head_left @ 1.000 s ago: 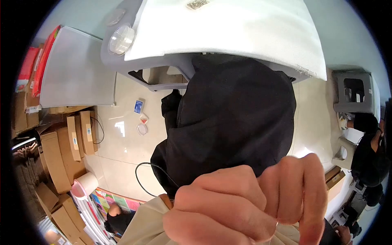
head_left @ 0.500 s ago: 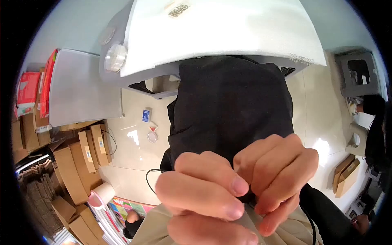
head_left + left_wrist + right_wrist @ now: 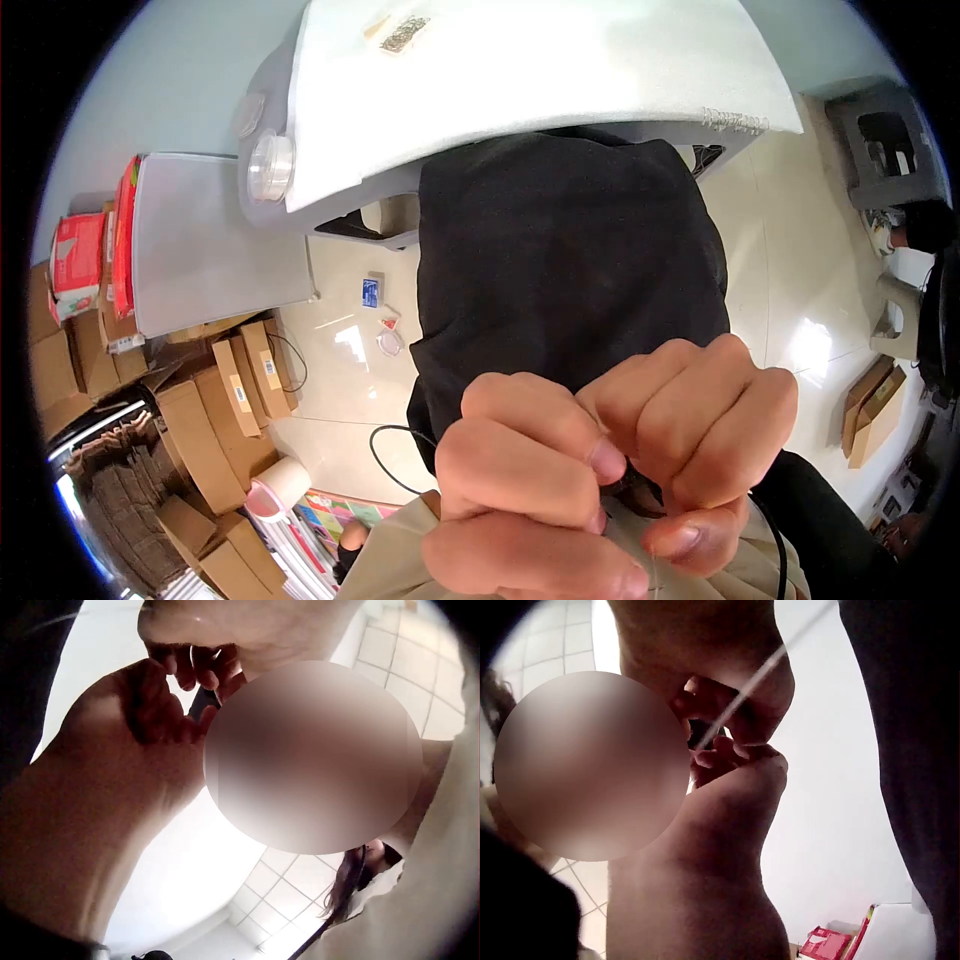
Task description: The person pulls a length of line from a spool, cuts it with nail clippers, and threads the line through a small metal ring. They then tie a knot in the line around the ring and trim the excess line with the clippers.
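Observation:
Both hands are raised close to the head camera, fingers curled and fingertips turned towards each other. The left hand (image 3: 530, 490) and right hand (image 3: 700, 430) nearly meet. A thin pale strand (image 3: 757, 681) crosses the right wrist view down to the fingertips; the hands appear to pinch it, though the exact grip is hidden. The right hand (image 3: 731, 795) is lower in that view, the left hand (image 3: 720, 660) above. In the left wrist view the left hand (image 3: 135, 724) faces the right hand (image 3: 251, 630), a small dark gap between them.
Black cloth (image 3: 570, 260) covers the lap. Ahead stands a white-covered table (image 3: 540, 70) with a small tray of thin pieces (image 3: 405, 34) and a clear round container (image 3: 270, 166) at its left. Cardboard boxes (image 3: 205, 430) are left; a grey stool (image 3: 890, 150) is right.
The hands have drawn slightly apart from their overlapping hold, and their fingertips now show. The head view has shifted, with the table contents moving left and the floor items lower.

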`<state>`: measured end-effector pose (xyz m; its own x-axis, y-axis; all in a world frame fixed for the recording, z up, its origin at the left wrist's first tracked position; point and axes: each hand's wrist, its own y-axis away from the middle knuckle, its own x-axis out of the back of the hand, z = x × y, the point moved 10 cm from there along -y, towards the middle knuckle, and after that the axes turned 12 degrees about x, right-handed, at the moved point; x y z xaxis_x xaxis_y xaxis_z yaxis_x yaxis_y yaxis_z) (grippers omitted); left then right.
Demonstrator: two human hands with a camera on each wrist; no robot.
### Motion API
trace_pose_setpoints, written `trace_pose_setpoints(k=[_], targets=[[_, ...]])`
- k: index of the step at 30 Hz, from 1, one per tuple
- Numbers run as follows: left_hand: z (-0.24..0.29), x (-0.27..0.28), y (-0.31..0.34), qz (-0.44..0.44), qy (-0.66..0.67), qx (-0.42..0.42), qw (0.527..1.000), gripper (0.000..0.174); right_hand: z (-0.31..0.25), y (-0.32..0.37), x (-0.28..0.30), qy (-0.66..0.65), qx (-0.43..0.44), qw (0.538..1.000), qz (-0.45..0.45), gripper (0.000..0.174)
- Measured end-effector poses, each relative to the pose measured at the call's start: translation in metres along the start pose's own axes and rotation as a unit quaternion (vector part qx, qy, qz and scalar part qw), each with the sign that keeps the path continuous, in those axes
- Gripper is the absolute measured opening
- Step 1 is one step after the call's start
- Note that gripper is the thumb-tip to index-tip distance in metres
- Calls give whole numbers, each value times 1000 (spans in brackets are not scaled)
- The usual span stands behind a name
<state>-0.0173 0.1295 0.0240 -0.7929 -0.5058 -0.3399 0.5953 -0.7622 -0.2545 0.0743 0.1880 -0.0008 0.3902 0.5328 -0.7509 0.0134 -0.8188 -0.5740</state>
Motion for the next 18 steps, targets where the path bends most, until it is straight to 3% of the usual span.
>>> trace_pose_setpoints(k=[1, 4, 7, 13, 18], targets=[[-1, 2, -1, 24, 0, -6, 1000, 20, 2, -1, 0, 8, -2, 1000, -5, 27], [-14, 2, -1, -68, 11, 42, 997, 18, 5, -1, 4, 30, 7, 999, 32, 25], [-19, 4, 2, -4, 70, 29, 997, 22, 1, 3, 9, 62, 27, 994, 84, 25], [-21, 6, 4, -18, 95, -18, 995, 22, -2, 17, 12, 119, 94, 974, 170, 27], [-25, 9, -1, -53, 102, -19, 993, 18, 19, 2, 12, 59, -31, 995, 74, 28]])
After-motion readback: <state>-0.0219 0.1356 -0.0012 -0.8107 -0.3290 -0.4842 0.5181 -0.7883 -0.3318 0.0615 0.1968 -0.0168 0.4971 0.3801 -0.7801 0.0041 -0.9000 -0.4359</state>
